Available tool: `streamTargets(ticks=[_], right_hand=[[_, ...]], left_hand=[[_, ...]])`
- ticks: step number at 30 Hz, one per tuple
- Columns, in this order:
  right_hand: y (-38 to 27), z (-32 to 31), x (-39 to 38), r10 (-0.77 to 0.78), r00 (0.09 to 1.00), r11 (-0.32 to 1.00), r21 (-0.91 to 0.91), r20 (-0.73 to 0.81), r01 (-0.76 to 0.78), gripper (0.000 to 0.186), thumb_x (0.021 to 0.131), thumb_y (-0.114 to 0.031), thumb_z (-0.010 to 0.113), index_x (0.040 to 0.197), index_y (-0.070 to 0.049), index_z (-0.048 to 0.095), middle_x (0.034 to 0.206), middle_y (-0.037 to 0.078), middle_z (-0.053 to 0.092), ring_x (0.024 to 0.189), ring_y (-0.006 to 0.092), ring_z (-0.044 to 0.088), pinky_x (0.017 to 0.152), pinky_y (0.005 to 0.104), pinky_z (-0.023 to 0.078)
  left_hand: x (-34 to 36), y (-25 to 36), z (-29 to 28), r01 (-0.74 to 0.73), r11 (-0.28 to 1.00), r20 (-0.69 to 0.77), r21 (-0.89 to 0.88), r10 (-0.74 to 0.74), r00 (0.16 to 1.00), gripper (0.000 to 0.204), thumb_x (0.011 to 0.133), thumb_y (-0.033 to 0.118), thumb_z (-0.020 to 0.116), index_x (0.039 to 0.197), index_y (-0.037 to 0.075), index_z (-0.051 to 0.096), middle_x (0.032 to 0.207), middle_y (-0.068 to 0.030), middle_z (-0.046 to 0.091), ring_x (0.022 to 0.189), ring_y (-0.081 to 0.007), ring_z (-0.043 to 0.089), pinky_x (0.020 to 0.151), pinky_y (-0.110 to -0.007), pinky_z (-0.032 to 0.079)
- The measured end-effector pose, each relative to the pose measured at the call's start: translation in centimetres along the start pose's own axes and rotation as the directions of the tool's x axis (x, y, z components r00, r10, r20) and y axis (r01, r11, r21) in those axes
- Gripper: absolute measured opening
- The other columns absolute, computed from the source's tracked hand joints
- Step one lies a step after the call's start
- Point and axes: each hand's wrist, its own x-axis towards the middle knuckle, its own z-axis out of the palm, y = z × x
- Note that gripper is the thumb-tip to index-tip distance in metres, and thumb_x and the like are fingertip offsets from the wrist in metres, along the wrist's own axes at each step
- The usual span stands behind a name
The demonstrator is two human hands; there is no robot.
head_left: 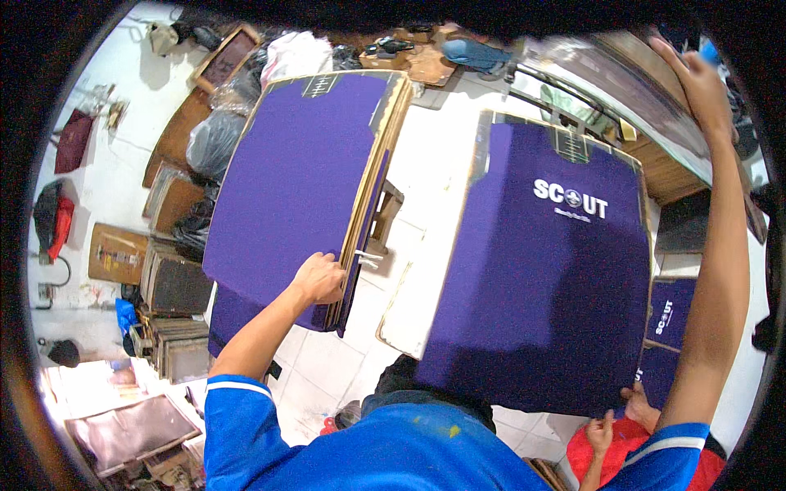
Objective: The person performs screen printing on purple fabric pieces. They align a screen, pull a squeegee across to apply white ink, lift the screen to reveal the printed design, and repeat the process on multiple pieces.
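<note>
My left hand (pixel 321 278) is closed on the right edge of a stack of boards topped with purple fabric (pixel 299 164), at the left. At the right, a second purple fabric panel (pixel 524 286) with white printed lettering lies on a board with pale edges. My right hand (pixel 700 86) is raised at the upper right against the edge of a long wooden-edged screen frame (pixel 622 74), its fingers stretched out and slightly blurred. Below, another person's hands (pixel 634 405) touch the near right corner of the right panel.
Wooden boards (pixel 176 274), black bags (pixel 211 147) and a pink sheet (pixel 131 434) line the left. More printed purple panels (pixel 671 315) sit at the right, above the co-worker's red clothing (pixel 598 458). A wooden support (pixel 385 213) stands between the two boards on the tiled floor (pixel 327 356).
</note>
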Motion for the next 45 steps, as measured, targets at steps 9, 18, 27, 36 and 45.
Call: streamTargets(ticks=[9, 18, 27, 36, 45], right_hand=[[2.4, 0.3, 1.9, -0.008, 1.000, 1.000, 0.018, 0.020, 0.007, 0.068, 0.097, -0.072, 0.062, 0.115, -0.008, 0.078, 0.089, 0.008, 0.067, 0.084, 0.0163, 0.063, 0.087, 0.0305, 0.049], [6.1, 2.2, 4.3, -0.373, 0.928, 0.913, -0.189, -0.026, 0.362, 0.035, 0.111, -0.042, 0.054, 0.131, -0.019, 0.071, 0.093, 0.005, 0.062, 0.086, 0.0136, 0.059, 0.088, 0.0298, 0.050], [0.0, -1.1, 0.5, -0.035, 0.998, 0.989, 0.142, -0.055, 0.042, 0.069, 0.094, -0.073, 0.063, 0.104, -0.006, 0.078, 0.087, 0.014, 0.071, 0.085, 0.0255, 0.069, 0.088, 0.0382, 0.051], [-5.0, -3.5, -3.4, 0.118, 0.984, 0.988, 0.117, -0.134, -0.102, 0.080, 0.076, -0.082, 0.074, 0.074, -0.002, 0.070, 0.073, 0.015, 0.070, 0.073, 0.0275, 0.069, 0.074, 0.0445, 0.051], [-5.9, -4.3, -5.0, 0.154, 0.984, 0.980, 0.142, -0.093, -0.140, 0.081, 0.073, -0.085, 0.075, 0.070, -0.004, 0.071, 0.079, 0.019, 0.076, 0.078, 0.0325, 0.074, 0.078, 0.0466, 0.055]], left_hand=[[6.8, 8.1, -1.5, 0.015, 0.980, -0.129, -0.197, -0.041, 0.991, 0.031, 0.084, 0.038, 0.076, 0.070, 0.011, 0.074, 0.078, -0.0124, 0.073, 0.084, -0.0328, 0.073, 0.077, -0.048, 0.058], [4.0, 12.7, 1.4, -0.022, 0.624, -0.463, -0.781, -0.555, 0.691, 0.045, 0.083, 0.024, 0.078, 0.125, 0.008, 0.074, 0.117, -0.0182, 0.075, 0.111, -0.0399, 0.070, 0.097, -0.051, 0.053], [-22.8, -0.7, 15.7, 0.691, -0.042, 0.186, -0.721, -0.973, 0.134, 0.069, 0.106, 0.058, 0.056, 0.097, -0.008, 0.072, 0.091, -0.0282, 0.072, 0.090, -0.0437, 0.069, 0.085, -0.053, 0.051], [-21.3, 6.5, 6.5, 0.658, 0.145, -0.242, -0.739, -0.968, -0.058, 0.063, 0.103, 0.053, 0.066, 0.080, -0.005, 0.068, 0.071, -0.0231, 0.067, 0.063, -0.0394, 0.061, 0.064, -0.052, 0.045], [-8.5, 15.1, 10.0, 0.636, 0.311, -0.318, -0.706, -0.942, 0.107, 0.059, 0.096, 0.059, 0.074, 0.088, 0.001, 0.074, 0.075, -0.0203, 0.071, 0.069, -0.0405, 0.068, 0.066, -0.053, 0.050]])
